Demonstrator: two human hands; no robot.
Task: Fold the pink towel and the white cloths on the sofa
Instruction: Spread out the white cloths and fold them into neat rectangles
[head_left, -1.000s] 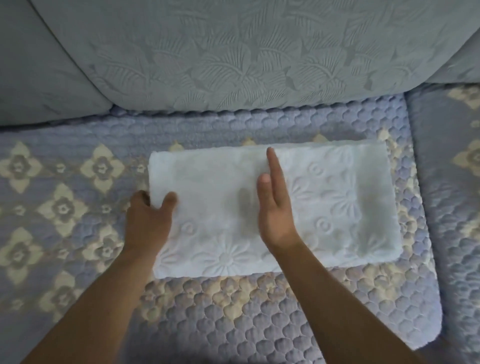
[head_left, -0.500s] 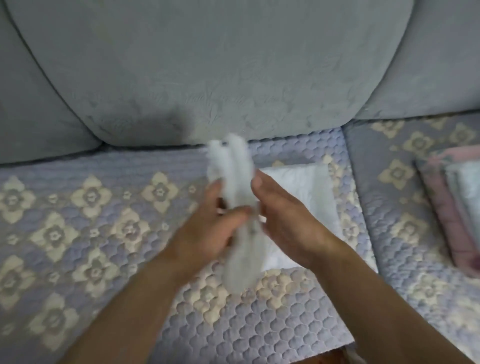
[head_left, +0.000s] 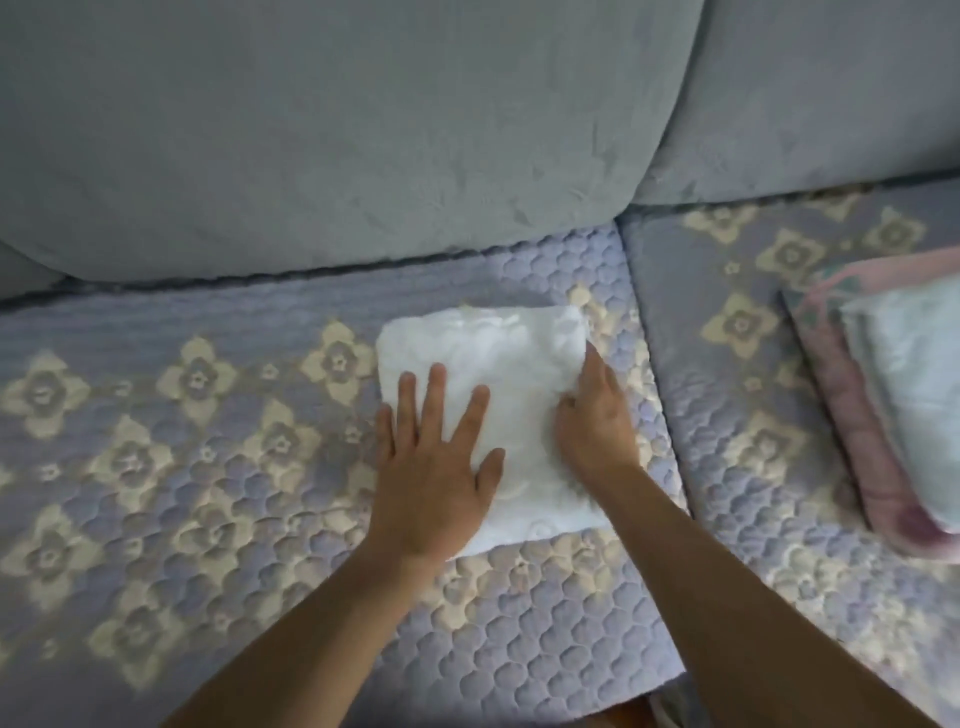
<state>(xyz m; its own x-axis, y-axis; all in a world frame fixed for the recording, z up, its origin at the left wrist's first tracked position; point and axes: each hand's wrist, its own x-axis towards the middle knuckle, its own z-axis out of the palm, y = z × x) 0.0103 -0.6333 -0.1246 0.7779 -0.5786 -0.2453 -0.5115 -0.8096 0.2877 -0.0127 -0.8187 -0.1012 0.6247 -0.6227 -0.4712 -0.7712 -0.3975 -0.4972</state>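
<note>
A white embossed cloth (head_left: 493, 358), folded into a thick square, lies on the quilted seat cushion (head_left: 208, 441). My left hand (head_left: 436, 457) presses flat on its left half, fingers spread and straight. My right hand (head_left: 595, 415) sits at the cloth's right edge with its fingers curled into the fold, pinching the edge. On the neighbouring seat at the right a folded pink towel (head_left: 852, 395) lies with a folded white cloth (head_left: 914, 384) stacked on top.
Grey-blue back cushions (head_left: 337, 130) rise behind the seat. A seam (head_left: 654, 364) splits the two seat cushions just right of the cloth. The front edge of the seat runs along the bottom right.
The long white cloth was folded in half from left to right: it was lifted between both hands, and now lies as a smaller square. My view shifted right, revealing the pink towel stack.
</note>
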